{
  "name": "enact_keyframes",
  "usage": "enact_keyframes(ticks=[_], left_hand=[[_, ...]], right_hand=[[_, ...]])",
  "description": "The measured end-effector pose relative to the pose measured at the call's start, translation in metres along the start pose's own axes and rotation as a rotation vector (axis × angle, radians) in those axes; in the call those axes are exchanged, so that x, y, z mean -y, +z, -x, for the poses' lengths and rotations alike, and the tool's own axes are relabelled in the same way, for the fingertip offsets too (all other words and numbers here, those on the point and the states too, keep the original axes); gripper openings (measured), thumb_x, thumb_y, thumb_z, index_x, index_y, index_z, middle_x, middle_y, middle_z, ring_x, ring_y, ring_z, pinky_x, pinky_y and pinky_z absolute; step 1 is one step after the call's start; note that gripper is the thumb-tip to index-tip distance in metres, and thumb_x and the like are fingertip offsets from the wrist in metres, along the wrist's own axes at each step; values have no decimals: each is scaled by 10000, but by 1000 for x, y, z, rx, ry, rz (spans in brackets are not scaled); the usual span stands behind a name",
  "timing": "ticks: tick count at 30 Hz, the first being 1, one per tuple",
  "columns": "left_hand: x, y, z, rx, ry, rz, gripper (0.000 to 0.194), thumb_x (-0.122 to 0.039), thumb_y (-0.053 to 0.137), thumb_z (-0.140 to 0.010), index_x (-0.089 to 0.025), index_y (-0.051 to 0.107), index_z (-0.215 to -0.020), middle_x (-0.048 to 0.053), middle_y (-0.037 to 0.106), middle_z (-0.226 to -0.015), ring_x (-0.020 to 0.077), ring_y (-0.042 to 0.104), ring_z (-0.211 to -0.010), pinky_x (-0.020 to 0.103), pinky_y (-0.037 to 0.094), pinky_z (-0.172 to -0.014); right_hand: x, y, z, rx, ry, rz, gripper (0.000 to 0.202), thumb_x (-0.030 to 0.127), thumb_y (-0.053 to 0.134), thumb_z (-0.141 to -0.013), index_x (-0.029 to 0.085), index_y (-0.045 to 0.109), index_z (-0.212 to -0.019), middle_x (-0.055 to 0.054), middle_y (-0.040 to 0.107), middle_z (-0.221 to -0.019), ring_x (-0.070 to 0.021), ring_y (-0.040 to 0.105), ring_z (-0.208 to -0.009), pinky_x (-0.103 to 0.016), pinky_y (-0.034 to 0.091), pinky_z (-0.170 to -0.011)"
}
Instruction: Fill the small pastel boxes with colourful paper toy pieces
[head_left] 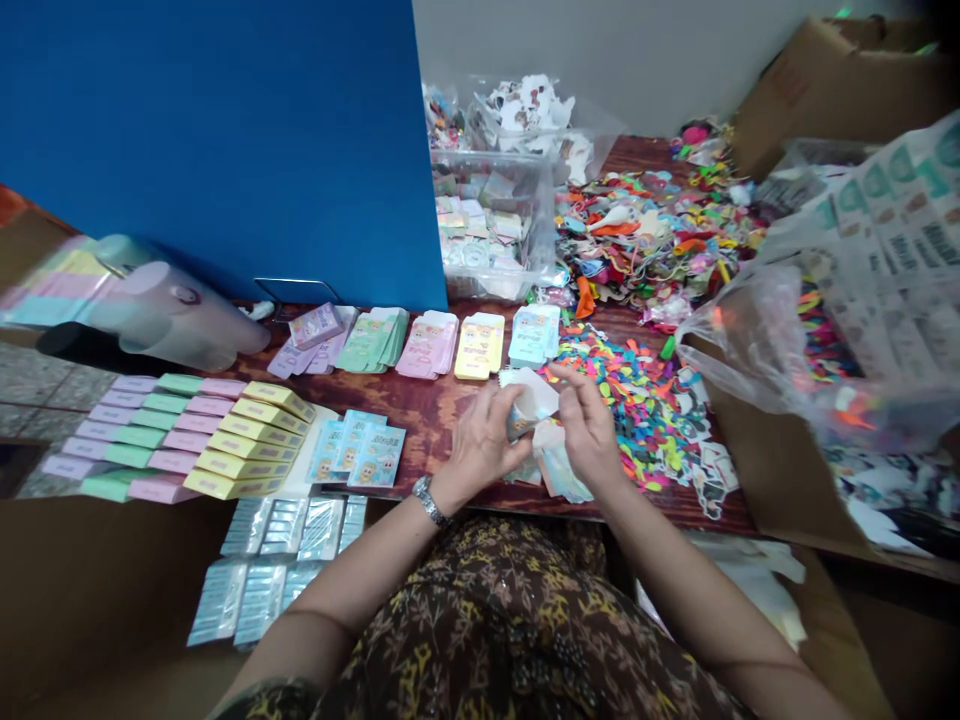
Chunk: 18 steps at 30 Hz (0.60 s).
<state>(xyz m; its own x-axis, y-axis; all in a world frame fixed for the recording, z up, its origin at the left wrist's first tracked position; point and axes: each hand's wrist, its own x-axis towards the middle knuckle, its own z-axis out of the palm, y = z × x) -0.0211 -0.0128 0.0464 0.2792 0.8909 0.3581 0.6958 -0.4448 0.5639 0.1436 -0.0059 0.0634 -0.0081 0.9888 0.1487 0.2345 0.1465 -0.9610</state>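
My left hand (pixel 487 430) is closed round a small pale blue card box (pixel 534 400) whose white inner side faces up. Close against the box's right edge is my right hand (pixel 592 430), its thumb and fingers curled together; what they pinch is hidden. Below both hands, several thin pale printed packets (pixel 561 470) lie on the table's front edge. Just beyond the hands sits a stack of flat light blue boxes (pixel 534 335). A heap of small bright-coloured pieces (pixel 637 400) spreads right of my right hand.
Flat purple, green, pink and yellow (pixel 480 345) stacks line the dark red table (pixel 420 400). Filled boxes (pixel 240 445) stand in rows at left, near three blue boxes (pixel 364 450). A blue panel (pixel 225 130), clear bin (pixel 495 215), balloon pile (pixel 637 230) and plastic bag (pixel 757 320) surround the area.
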Motion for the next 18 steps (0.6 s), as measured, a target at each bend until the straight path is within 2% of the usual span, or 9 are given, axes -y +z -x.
enact_keyframes(ticks=[3,6,9,14,18], left_hand=[[2,-1,3,-3,47,-45,701,-258,625,-810,-177,309,-1430,155,554,-1273,281,586,-1140,399,532,-915],[2,-1,4,-21,51,-74,863,-265,608,-824,-143,115,-1523,197,511,-1352,306,554,-1206,420,518,-949],[0,-1,5,10,8,-115,949,-275,607,-814,-118,28,-1549,209,523,-1330,313,573,-1163,412,529,-910],[-3,1,5,33,-19,-224,1016,-340,607,-825,-71,-52,-1550,200,560,-1215,300,603,-1043,377,536,-813],[-3,0,3,41,-13,-339,1051,-427,592,-852,-43,-106,-1537,179,564,-1154,289,589,-1016,356,519,-789]], right_hand=[[-1,-3,-10,128,210,-236,310,484,539,-926,239,684,-1050,-36,705,-931,-181,666,-807,-346,583,-718],[2,-6,-17,211,259,-271,244,425,654,-846,225,698,-978,-29,716,-906,-161,663,-771,-311,572,-676],[9,-7,-18,186,158,-81,203,342,661,-834,217,708,-986,-39,729,-914,-172,676,-803,-320,570,-695],[23,-5,-9,133,-143,323,189,287,588,-899,268,750,-994,-38,746,-949,-213,694,-884,-393,584,-795],[21,4,5,85,-232,403,315,264,487,-965,317,700,-1191,-22,745,-1095,-232,696,-1027,-439,574,-929]])
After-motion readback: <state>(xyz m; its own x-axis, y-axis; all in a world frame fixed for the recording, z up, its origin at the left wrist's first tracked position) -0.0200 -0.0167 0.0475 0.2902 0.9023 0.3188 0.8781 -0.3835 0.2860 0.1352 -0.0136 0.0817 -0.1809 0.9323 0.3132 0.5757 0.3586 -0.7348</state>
